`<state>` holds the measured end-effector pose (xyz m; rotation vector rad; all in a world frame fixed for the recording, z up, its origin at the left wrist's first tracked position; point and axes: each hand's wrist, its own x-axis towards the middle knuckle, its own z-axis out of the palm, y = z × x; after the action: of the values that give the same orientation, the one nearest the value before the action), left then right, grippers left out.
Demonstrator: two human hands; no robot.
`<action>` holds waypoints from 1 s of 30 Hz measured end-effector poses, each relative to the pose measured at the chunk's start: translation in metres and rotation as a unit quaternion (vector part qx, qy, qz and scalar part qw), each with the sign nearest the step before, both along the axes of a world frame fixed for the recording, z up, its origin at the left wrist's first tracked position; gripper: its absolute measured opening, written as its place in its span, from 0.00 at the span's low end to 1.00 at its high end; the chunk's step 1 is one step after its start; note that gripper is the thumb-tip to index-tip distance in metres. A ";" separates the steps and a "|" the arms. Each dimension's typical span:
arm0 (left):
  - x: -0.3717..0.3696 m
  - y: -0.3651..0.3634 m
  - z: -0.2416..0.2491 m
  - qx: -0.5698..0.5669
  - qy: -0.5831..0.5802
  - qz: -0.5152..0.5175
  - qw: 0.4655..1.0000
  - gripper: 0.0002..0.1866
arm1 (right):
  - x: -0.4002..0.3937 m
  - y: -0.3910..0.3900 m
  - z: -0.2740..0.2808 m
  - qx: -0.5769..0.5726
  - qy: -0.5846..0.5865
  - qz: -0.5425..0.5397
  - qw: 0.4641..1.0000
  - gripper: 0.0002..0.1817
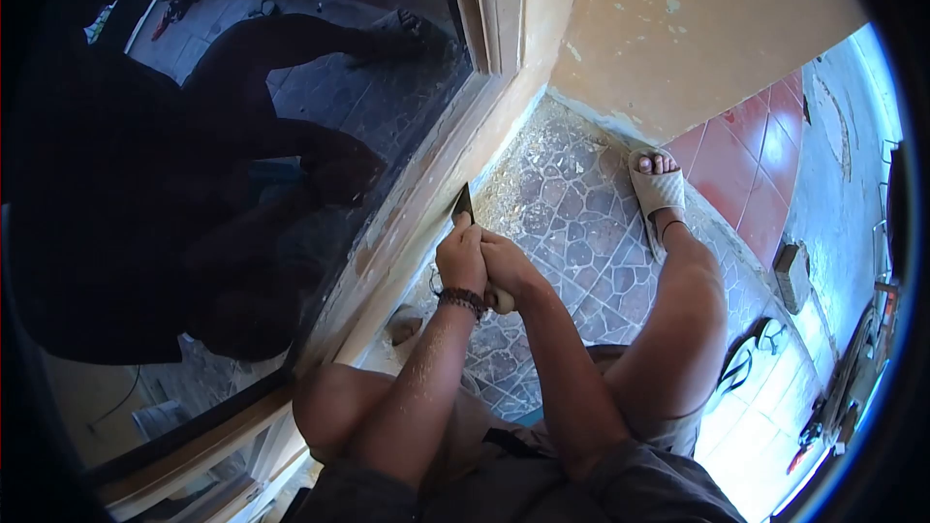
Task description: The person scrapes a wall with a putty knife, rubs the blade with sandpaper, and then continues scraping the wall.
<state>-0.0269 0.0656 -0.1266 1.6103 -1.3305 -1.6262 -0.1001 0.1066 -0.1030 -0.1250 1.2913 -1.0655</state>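
Note:
Both hands are closed together around a scraper (465,199). Its dark, tapering blade points away from me, with the tip right at the worn lower ledge of the window frame (387,218). My left hand (459,256), with a dark bracelet at the wrist, grips nearest the blade. Wrapped beside it is my right hand (511,263), and the pale rounded handle end shows below the fingers. Most of the handle is hidden by the hands. Pale shavings speckle my left forearm and lie scattered on the stone-patterned floor (591,242) below the ledge.
Dark reflective glass (242,184) fills the left side. A peeling beige wall (697,29) rises ahead. My sandalled foot (660,184) stands near red tiles (746,155). To the right are a brick-like block (793,278) and flip-flops (738,368).

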 end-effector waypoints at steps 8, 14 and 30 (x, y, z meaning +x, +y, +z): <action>0.006 -0.008 -0.037 0.003 -0.029 -0.034 0.999 0.23 | 0.004 0.002 -0.023 -0.009 -0.018 -0.039 0.999 0.13; 0.027 0.004 0.014 0.055 0.033 0.016 0.998 0.24 | 0.019 0.008 0.030 -0.031 0.004 0.007 0.999 0.14; 0.045 0.028 0.070 -0.026 0.093 0.012 0.995 0.22 | 0.050 0.033 0.063 -0.082 0.098 -0.013 0.992 0.22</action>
<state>0.0178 0.0932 -0.0568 1.4024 -1.2425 -1.6672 -0.0499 0.1400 -0.0403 -0.3453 1.3815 -1.2047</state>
